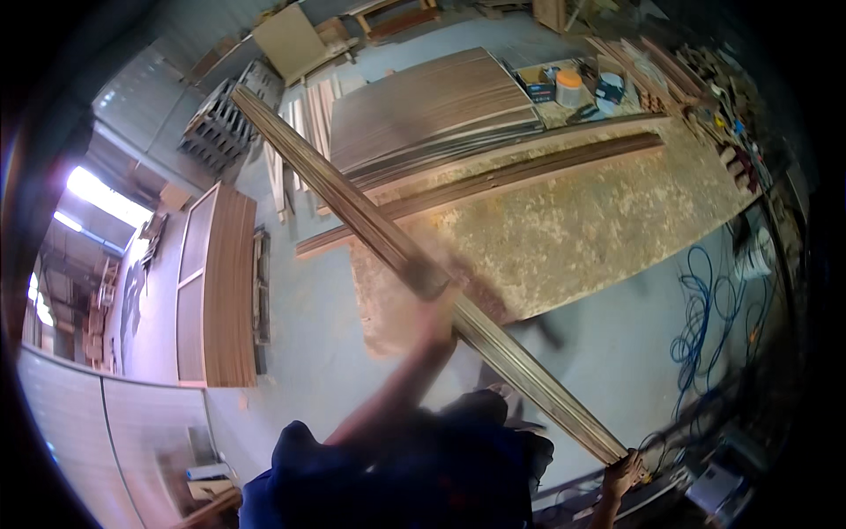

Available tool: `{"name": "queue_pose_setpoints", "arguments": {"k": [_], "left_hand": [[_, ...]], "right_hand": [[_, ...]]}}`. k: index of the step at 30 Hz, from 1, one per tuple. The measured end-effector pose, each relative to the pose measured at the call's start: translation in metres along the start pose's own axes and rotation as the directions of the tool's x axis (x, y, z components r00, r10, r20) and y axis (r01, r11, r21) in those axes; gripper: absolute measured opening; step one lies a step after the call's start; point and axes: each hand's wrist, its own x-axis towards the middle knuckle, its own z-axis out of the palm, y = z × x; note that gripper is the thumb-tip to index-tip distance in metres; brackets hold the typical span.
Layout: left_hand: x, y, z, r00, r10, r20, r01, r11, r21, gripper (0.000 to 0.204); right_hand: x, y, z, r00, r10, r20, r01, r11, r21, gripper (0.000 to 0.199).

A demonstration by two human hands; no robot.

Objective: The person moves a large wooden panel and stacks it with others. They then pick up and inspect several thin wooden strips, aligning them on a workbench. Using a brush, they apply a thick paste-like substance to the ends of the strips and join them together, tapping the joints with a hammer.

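Observation:
A long, narrow wooden board [339, 194] with lengthwise lines, perhaps several strips together, runs slantwise across the view from far left to near right. My left hand [438, 310] is closed around its middle, blurred by motion. At the near right end, my right hand [624, 474] grips the board. Beneath it stands a worktable with a worn, blotchy top [564, 212]. Another long brown strip of wood [520, 175] lies along the table's far part, partly crossed by the held board.
Behind the worktable lies a stack of wide brown panels [432, 101]. An orange-lidded tub [568, 86] stands at the far right. Blue hose [696, 309] coils on the floor at right. A tall stack of brown panels [231, 282] stands left, and grey pallets [220, 123] stand far left.

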Motion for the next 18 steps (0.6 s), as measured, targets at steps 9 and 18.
{"name": "queue_pose_setpoints", "arguments": {"k": [9,18], "left_hand": [[-0.072,0.032,0.170,0.833,0.553,0.024,-0.507,0.745,0.434,0.040],[-0.160,0.075,0.366,0.822,0.353,0.447,-0.564,0.390,0.728,0.052]], "right_hand": [[0.168,-0.008,0.156,0.859,-0.498,0.117,0.399,0.796,0.454,0.073],[0.442,-0.181,-0.287,0.651,-0.595,-0.471,0.308,-0.360,0.880,0.067]]}}
